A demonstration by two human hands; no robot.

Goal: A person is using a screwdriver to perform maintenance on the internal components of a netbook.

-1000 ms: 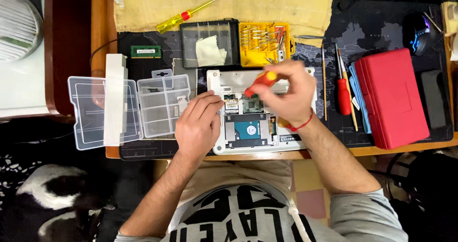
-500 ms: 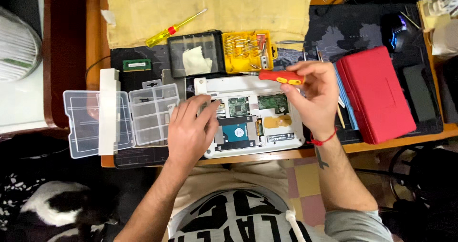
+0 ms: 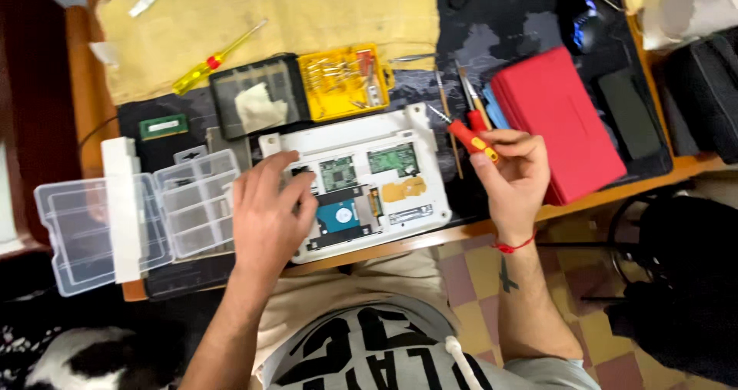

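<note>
An opened white laptop base (image 3: pixel 415 132) lies on the dark desk mat, with green circuit boards and a blue-labelled drive (image 3: pixel 338 215) exposed. My left hand (image 3: pixel 265 213) rests flat on the base's left part, fingers spread over the boards. To the right of the laptop, my right hand (image 3: pixel 513 179) holds a red-and-yellow screwdriver (image 3: pixel 470 138), its tip pointing up-left, clear of the laptop.
A clear compartment box (image 3: pixel 131 217) lies open at the left. Behind the laptop are a black tray (image 3: pixel 257 98), a yellow bit case (image 3: pixel 342 79), a yellow screwdriver (image 3: pixel 215 58) and a memory stick (image 3: pixel 163 126). A red case (image 3: pixel 557 121) and other tools lie right.
My right hand has lifted the screwdriver off the laptop and carried it to the right. My left hand has stayed on the base's left side. The camera view has shifted.
</note>
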